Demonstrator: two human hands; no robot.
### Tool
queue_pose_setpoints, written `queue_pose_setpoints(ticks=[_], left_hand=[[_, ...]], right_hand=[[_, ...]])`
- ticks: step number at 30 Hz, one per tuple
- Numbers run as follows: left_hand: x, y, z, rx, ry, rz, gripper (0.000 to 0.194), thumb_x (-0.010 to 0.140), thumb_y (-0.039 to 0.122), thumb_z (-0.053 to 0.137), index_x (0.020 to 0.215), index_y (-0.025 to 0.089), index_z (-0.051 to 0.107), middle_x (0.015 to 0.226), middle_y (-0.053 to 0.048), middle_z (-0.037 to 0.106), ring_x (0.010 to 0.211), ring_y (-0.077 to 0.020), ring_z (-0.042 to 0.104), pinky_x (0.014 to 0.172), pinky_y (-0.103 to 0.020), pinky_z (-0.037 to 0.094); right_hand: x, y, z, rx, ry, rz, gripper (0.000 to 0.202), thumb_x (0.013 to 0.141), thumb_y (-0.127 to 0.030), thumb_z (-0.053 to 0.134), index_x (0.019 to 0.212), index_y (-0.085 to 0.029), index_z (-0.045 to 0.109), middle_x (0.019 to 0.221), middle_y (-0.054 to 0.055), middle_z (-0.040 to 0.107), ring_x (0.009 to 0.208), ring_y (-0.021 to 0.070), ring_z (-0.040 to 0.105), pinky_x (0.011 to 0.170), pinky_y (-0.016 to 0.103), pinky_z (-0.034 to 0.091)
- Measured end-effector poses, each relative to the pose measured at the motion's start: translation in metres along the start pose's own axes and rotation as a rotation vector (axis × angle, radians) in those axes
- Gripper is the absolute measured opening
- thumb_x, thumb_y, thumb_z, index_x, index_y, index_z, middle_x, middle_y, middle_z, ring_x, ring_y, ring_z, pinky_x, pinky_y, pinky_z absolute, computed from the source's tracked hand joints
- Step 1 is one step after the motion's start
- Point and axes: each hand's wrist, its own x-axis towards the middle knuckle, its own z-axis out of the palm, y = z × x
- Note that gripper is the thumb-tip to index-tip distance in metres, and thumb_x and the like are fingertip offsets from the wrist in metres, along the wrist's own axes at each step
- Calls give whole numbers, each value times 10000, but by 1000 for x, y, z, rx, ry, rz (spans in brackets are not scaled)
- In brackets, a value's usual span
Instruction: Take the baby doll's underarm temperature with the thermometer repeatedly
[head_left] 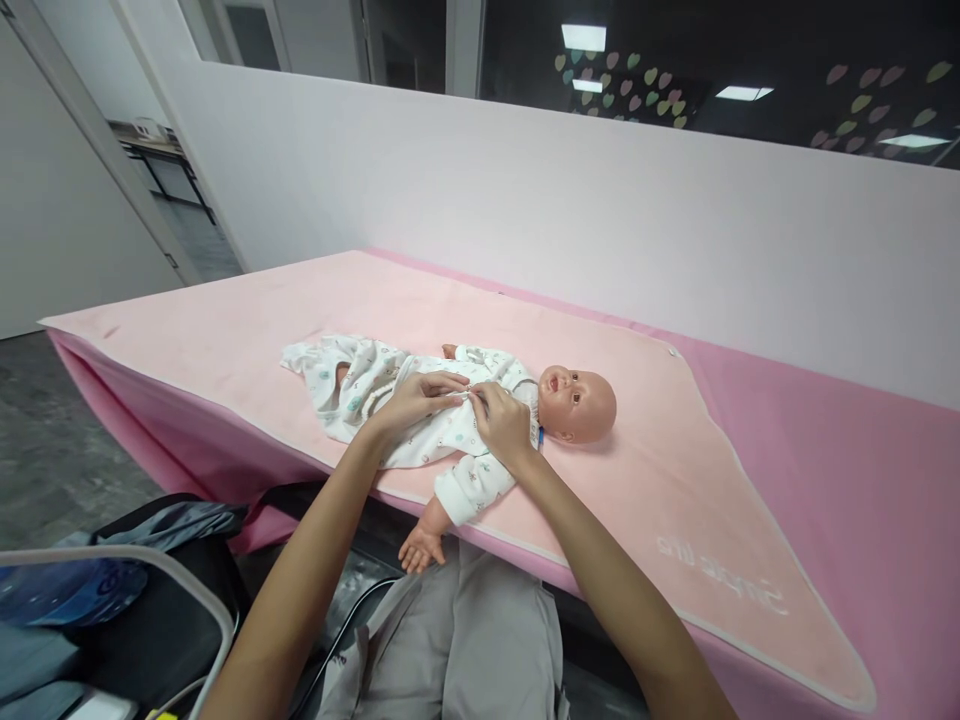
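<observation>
A baby doll lies on its back on a pink padded mat, its head to the right. It wears a white patterned baby outfit with long sleeves. Over the doll's chest, my left hand and my right hand meet, fingertips pinching the front edge of the outfit. Whatever fastening may be between the fingers is too small to make out. One doll arm reaches over the mat's near edge, its hand open. The lower part of the outfit lies loosely over the legs, with some skin showing through a gap.
The mat rests on a table with a pink cover, against a white wall with a dark window above. At the lower left stands a black chair with a blue plastic bottle and cloth on it.
</observation>
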Motion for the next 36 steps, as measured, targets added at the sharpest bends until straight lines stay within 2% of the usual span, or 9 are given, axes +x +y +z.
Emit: queue_pose_setpoints(ticks=[8, 12, 19, 28, 32, 36], left_hand=[[-1, 1, 1, 109, -34, 77, 238, 786, 367, 612, 876, 178, 723, 1114, -101, 628, 1040, -217, 568, 937, -337, 414], [-2, 2, 1, 142, -53, 90, 253, 774, 370, 621, 917, 183, 715, 1145, -102, 609, 1060, -225, 556, 918, -341, 429], [-3, 3, 2, 82, -31, 46, 235, 751, 386, 637, 801, 168, 709, 1160, -108, 597, 1031, -223, 561, 908, -340, 431], [-4, 3, 3, 4, -46, 77, 234, 770, 347, 626, 896, 153, 659, 1101, -111, 610, 1014, -209, 564, 910, -333, 415], [-5, 1, 4, -56, -40, 62, 199, 761, 314, 638, 877, 153, 632, 1105, -103, 613, 1014, -204, 572, 917, -340, 418], [-3, 0, 5, 17, -9, 82, 206, 762, 326, 633, 876, 158, 666, 1175, -106, 582, 1089, -222, 542, 956, -345, 404]], right_hand=[[1, -1, 0, -13, -22, 0, 176, 917, -247, 436, 913, -211, 608, 845, 6, 675, 720, 121, 612, 593, 217, 365], [0, -1, 0, -10, -11, 5, 178, 913, -229, 438, 916, -206, 615, 847, 12, 679, 722, 122, 615, 599, 217, 372], [-1, 0, 0, -18, -3, -27, 202, 924, -248, 422, 916, -212, 621, 847, 8, 684, 716, 111, 621, 588, 212, 372], [-2, 0, -2, 21, 6, -75, 193, 901, -308, 453, 951, -196, 601, 876, 36, 678, 782, 138, 624, 648, 216, 402], [-4, 2, 0, 11, 10, -84, 178, 880, -287, 474, 981, -199, 592, 895, 40, 676, 781, 141, 626, 636, 220, 405], [-4, 2, 1, 13, 23, -82, 184, 879, -275, 480, 1010, -199, 584, 923, 36, 679, 787, 137, 632, 634, 219, 403]])
